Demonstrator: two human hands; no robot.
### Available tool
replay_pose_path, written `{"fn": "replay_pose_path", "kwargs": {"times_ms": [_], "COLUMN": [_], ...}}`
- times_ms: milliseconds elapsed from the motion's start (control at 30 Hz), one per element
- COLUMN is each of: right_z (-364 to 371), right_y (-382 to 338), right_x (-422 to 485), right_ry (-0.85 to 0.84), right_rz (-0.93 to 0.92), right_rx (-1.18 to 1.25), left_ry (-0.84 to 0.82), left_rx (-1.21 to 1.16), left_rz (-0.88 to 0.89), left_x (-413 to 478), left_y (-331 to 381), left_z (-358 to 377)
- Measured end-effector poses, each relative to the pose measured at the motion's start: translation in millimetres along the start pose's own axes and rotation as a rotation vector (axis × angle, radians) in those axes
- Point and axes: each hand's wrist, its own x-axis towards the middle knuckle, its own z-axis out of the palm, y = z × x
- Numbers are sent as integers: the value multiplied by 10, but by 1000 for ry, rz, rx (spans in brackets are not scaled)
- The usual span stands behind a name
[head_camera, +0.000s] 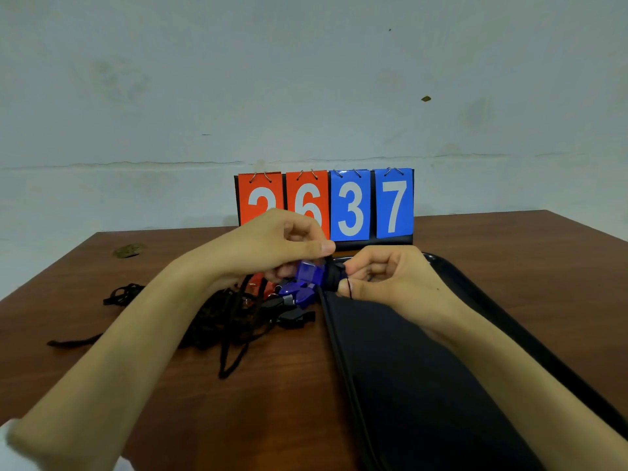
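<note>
Blue translucent plastic is seen between the two hands: a blue whistle (310, 274) is held just above the tabletop (272, 402), close to the near left corner of a black tray (407, 385). The whistle is pinched by the left hand (282, 243), whose grip is clamped on it with the thumb laid along the top and the fingers curled underneath. A black cord (349, 289) is attached at the whistle's right end, where a dark bunched knot or clip (334, 277) can be made out; which of the two it is cannot be told. The cord is pinched by the right hand (384, 277), its grip closed on the strand between thumb and forefinger, with the other fingers curled in.

Below the left hand, a tangled heap of black lanyards (221, 321) is spread on the wood. A second blue whistle (299, 295), a black whistle (295, 317) and a red whistle (258, 287) are lodged at its right edge. One loose lanyard (122, 294) is lying apart, further left. At the far edge, a flip scoreboard (390, 205) is stood against the wall, with 2 and 6 shown on red cards and 3 and 7 on blue.
</note>
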Motion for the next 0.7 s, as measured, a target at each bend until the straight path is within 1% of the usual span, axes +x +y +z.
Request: {"fn": "replay_pose_path", "kwargs": {"times_ms": [100,267,333,400,467,533,600,700], "right_z": [-17,-25,-25,-47,-78,-92,-92,-119], "right_y": [-27,-16,2,16,26,39,60,97], "right_x": [-13,-22,-9,9,24,31,46,76], "right_ry": [-12,2,38,104,194,294,403,545], "right_rz": [30,64,70,76,83,104,132,159], "right_rx": [103,262,338,411,445,398,332,226], "left_ry": [-67,-89,-132,-147,-119,-52,17,76], "left_rx": [-175,-362,-472,-509,-510,-471,-378,-215], "left_rz": [-87,-171,-195,-232,-233,-215,-196,-168], "left_x": [13,108,115,113,120,125,125,138], "left_y": [-45,-130,-120,-116,-119,-115,-107,-101], "left_z": [45,184,246,311,371,407,420,424]}}
